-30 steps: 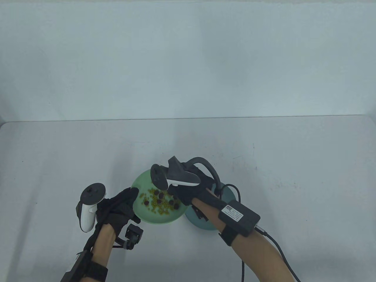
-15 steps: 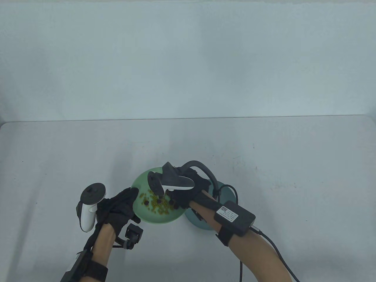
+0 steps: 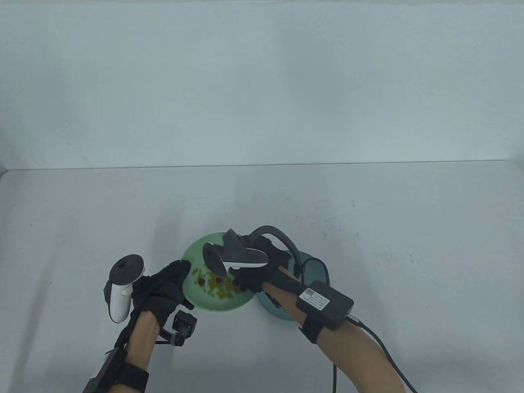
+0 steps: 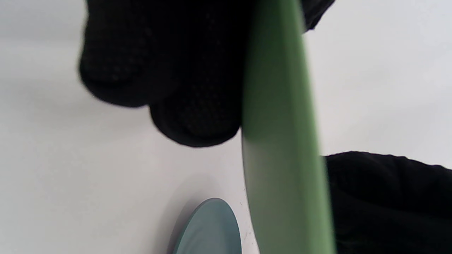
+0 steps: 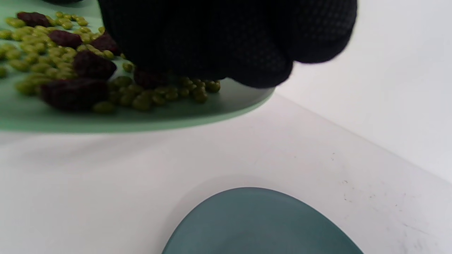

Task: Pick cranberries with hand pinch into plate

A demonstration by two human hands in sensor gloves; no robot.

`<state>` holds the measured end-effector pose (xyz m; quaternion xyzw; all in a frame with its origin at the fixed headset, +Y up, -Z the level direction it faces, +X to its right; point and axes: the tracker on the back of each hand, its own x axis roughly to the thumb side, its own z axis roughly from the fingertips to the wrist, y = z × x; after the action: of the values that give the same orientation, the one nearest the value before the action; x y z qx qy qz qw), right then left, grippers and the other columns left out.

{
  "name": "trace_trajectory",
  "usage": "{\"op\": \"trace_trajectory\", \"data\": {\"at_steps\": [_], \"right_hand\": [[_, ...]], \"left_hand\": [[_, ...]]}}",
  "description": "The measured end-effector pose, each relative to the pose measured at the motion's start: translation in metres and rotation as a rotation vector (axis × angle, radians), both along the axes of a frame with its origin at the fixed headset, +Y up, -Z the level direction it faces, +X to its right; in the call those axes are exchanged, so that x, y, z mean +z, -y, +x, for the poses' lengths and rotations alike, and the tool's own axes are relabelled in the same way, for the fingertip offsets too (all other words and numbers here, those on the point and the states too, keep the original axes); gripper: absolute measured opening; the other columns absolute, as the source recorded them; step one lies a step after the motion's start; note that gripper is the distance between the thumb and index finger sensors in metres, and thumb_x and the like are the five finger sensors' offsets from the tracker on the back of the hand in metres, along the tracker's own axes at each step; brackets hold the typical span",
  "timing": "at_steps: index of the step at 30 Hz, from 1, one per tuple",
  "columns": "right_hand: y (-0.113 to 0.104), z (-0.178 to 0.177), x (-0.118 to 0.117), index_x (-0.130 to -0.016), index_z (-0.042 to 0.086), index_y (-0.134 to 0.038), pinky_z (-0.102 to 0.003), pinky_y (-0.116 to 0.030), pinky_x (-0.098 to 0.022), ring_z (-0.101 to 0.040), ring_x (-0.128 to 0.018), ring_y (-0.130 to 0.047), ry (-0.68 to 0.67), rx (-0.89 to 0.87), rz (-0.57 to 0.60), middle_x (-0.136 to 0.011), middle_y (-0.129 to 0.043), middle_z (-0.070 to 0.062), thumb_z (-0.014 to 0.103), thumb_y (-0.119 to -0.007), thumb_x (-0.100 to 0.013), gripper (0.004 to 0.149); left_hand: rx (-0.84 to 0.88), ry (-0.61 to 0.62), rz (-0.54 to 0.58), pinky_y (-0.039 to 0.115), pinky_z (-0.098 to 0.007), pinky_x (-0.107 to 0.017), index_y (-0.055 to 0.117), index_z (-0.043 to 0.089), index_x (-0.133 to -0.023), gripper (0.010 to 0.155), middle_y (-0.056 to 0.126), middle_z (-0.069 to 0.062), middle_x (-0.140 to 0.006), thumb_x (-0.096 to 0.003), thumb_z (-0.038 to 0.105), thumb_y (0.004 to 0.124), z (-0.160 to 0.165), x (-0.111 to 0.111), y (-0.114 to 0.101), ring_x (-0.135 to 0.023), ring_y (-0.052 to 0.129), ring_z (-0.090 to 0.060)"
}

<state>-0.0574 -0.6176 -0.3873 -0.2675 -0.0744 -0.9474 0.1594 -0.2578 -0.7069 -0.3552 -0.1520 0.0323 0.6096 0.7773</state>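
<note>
Left hand (image 3: 163,286) grips the green plate (image 3: 192,249) by its rim. Right hand (image 3: 262,270) fingers (image 5: 226,42) down among cranberries (image 5: 74,93); grip on any cannot be told. Teal plate (image 5: 261,222) just beside the right hand.

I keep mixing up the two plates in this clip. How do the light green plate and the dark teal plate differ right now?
The light green plate holds small green beans and dark cranberries; what shows of the dark teal plate is bare. The left hand grips the green plate's rim, with the right hand over its contents; no hand holds the teal plate. The green plate lies left of the teal one. Both are smooth and rounded.
</note>
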Motion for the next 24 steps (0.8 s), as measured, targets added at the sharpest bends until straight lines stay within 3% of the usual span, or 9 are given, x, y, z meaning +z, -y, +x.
{"op": "trace_trajectory", "data": {"at_steps": [9,24], "right_hand": [[-0.0004,0.0013,-0.0072,-0.089,0.01,-0.082,-0.03,-0.087,-0.036,-0.008,-0.039,-0.098,0.02,-0.052,-0.128,-0.055,-0.093,0.009,0.046,-0.081,-0.052,0.052],[-0.0084,0.0037,-0.0092,-0.089,0.011,-0.084,-0.03,-0.087,-0.035,-0.007,-0.038,-0.097,0.026,-0.099,-0.144,-0.053,-0.094,0.009,0.046,-0.081,-0.052,0.051]], "left_hand": [[0.005,0.011,0.003,0.094,-0.03,-0.026,0.073,0.001,-0.093,0.047,0.096,-0.014,-0.067,-0.062,0.034,0.06,0.0002,-0.0007,0.0005,-0.034,0.108,-0.024],[-0.035,0.019,0.005,0.094,-0.029,-0.026,0.073,0.002,-0.093,0.047,0.096,-0.013,-0.067,-0.0621,0.034,0.06,0.0005,-0.0023,0.0012,-0.035,0.108,-0.023]]}}
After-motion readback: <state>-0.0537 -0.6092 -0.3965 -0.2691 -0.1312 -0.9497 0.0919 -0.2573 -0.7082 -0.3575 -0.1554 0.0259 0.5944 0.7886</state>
